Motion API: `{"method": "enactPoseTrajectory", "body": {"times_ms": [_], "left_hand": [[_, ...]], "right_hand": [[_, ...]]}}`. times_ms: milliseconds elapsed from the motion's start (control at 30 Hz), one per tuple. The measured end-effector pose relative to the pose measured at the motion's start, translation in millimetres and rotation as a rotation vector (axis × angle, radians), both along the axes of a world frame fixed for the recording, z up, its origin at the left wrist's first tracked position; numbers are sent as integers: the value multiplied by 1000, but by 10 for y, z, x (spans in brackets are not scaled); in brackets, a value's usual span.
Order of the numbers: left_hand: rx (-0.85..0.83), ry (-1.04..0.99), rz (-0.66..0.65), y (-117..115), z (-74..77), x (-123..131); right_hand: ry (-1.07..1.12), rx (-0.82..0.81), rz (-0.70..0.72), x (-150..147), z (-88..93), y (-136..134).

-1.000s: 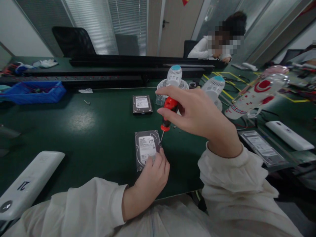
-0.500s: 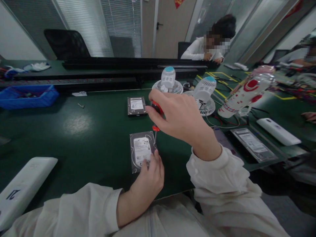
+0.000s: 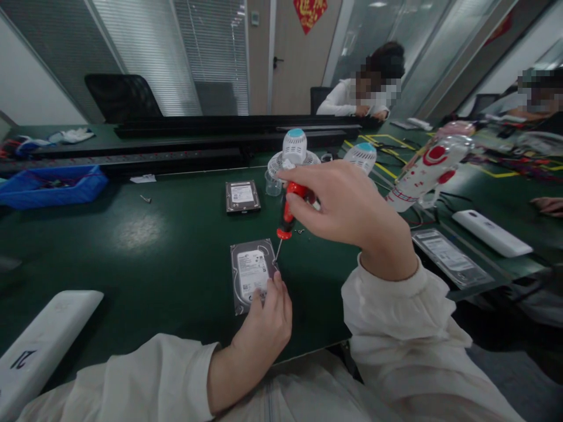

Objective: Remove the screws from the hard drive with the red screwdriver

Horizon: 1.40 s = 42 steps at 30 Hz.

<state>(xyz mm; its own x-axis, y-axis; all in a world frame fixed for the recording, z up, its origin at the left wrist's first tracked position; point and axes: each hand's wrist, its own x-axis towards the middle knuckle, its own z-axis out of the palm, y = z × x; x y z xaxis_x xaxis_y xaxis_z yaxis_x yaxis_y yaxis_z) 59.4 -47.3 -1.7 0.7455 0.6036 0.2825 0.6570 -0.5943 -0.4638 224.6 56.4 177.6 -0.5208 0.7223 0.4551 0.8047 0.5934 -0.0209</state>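
Observation:
A silver hard drive (image 3: pixel 250 271) with a white label lies flat on the dark green table (image 3: pixel 145 252) in front of me. My left hand (image 3: pixel 266 319) rests on its near right corner, fingers curled and pressing on the casing. My right hand (image 3: pixel 341 205) is closed round the red handle of a screwdriver (image 3: pixel 288 214), held upright and slightly tilted. The screwdriver's tip touches the drive's far right edge.
A second hard drive (image 3: pixel 241 195) lies farther back. Behind it stand two small white fans (image 3: pixel 294 151) and a clear cup. A white and red device (image 3: pixel 424 170), a bagged drive (image 3: pixel 448 253), white cases (image 3: pixel 491 232) and a blue bin (image 3: pixel 53 184) surround the spot. Other people sit at the far tables.
My right hand has lifted a little, so more of the red screwdriver handle shows, with the tip still at the drive's far right edge. My left hand stays on the drive.

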Motion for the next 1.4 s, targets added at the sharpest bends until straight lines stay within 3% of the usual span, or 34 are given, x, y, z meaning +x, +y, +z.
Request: {"method": "enactPoseTrajectory", "body": {"times_ms": [100, 267, 433, 500, 667, 867, 1067, 1133, 1300, 1400], "left_hand": [[23, -18, -4, 4, -9, -4], [36, -25, -2, 5, -20, 2], [27, -16, -2, 5, -15, 1], [24, -21, -7, 3, -14, -2], [9, -19, 10, -15, -18, 6], [0, -14, 11, -23, -24, 6], [-7, -7, 14, -21, -19, 6], [-6, 1, 14, -19, -15, 4], [-11, -3, 16, -12, -5, 4], [-23, -8, 17, -9, -4, 5]], "right_hand": [[57, -3, 82, -9, -32, 42], [-10, 13, -61, -85, -84, 89], [84, -107, 220, -15, -108, 157], [116, -104, 262, 11, -121, 188], [14, -20, 47, 1, -138, 204], [67, -130, 233, -11, -156, 198], [-26, 3, 19, -64, -143, 134], [-19, -16, 37, -59, -139, 119], [79, -77, 233, -35, -142, 130], [47, 1, 118, -57, -138, 122]]}}
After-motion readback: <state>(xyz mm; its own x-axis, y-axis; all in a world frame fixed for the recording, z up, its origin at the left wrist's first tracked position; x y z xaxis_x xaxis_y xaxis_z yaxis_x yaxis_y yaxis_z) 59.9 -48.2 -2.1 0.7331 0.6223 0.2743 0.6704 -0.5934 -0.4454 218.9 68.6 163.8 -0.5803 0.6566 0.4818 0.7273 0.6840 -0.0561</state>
